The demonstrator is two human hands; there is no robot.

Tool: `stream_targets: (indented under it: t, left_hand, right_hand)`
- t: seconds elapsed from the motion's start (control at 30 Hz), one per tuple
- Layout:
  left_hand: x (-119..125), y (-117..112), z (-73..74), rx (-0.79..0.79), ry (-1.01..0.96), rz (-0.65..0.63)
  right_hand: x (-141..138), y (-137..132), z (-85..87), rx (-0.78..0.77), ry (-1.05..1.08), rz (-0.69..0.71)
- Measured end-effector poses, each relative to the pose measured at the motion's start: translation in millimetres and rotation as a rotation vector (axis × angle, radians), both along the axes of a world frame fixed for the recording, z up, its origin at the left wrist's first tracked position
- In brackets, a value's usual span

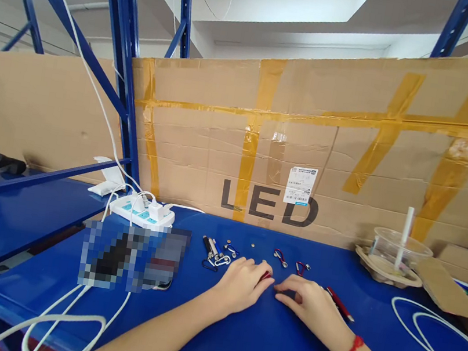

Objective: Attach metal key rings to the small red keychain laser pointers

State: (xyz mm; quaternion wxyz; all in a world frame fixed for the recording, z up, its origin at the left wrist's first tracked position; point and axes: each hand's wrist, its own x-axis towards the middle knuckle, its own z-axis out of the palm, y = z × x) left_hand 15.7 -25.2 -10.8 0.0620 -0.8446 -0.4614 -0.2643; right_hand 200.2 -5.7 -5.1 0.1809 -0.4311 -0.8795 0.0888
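Note:
My left hand [244, 284] is closed over the blue table, pinching a small red object [266, 275] that is mostly hidden by the fingers. Close to its right, my right hand [310, 303] has its thumb and fingertips drawn together; whatever lies between them is too small to make out. Two red carabiner clips [279, 258] [302, 268] lie just beyond the hands. Behind my left hand is a cluster of small keychain flashlights [212, 249] in black, silver and blue, with a silver carabiner [222, 261]. A slim red pen-like item [340, 304] rests beside my right wrist.
At left are a white power strip [143, 210] with plugs and two blurred-out flat objects [114, 257] [164, 259]. White cables [418, 326] loop at right, near a clear plastic cup [401, 247] and an open cardboard box [454, 290]. A large carton [202, 153] stands behind.

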Motion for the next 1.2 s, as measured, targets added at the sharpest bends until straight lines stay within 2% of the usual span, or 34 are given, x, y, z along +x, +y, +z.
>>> stream_targets:
  t: [0.27, 0.73, 1.0, 1.2]
  left_hand:
    - [-2, -1, 1.8, 0.011, -0.027, 0.061]
    - [-1, 0, 0.8, 0.006, 0.019, 0.042]
    - [-2, 3, -1.5, -0.024, 0.021, 0.058]
    - [0, 3, -1.5, -0.028, 0.058, 0.022]
  right_hand:
    - [-1, -4, 1.6, -0.006, 0.020, -0.018]
    - [-1, 0, -2.7, -0.058, 0.060, 0.009]
    - [-2, 5, -8.9, -0.097, 0.189, 0.006]
    - [-3, 3, -7.8, -0.132, 0.278, -0.061]
